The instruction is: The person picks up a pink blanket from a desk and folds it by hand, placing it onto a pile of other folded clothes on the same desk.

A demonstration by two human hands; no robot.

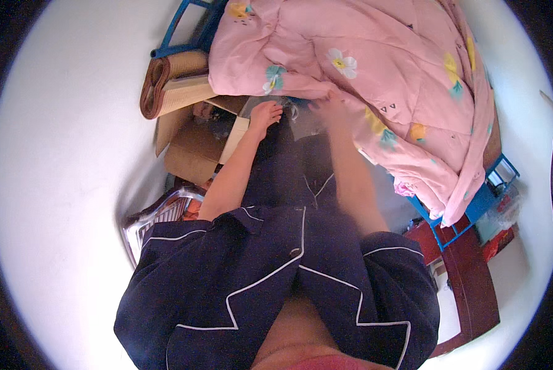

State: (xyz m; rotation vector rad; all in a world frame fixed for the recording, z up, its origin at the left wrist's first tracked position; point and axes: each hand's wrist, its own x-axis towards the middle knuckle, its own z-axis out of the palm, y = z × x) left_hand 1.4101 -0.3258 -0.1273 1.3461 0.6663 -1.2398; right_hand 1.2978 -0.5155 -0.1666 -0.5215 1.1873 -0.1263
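Note:
My left hand point(266, 116) is beside an open cardboard box point(191, 159), with its fingers curled. Whether anything thin is between those fingers cannot be made out. Blurred, my right hand point(329, 107) is at the lower edge of a pink quilt point(304, 51) printed with flowers. It overlaps the quilt's edge, but a grip on the cloth cannot be confirmed. Between the hands, something clear and shiny, perhaps plastic point(294, 112), shows near the floor. The quilt lies in thick folds over a bed with a blue metal frame point(477, 210).
A rolled woven mat point(179, 97) rests by the box, against the white wall point(64, 138). Left of me stands a shiny metal-framed chair or rack point(163, 215) with orange cloth. Dark red furniture point(470, 286) and a clear plastic bag point(505, 206) are at the right.

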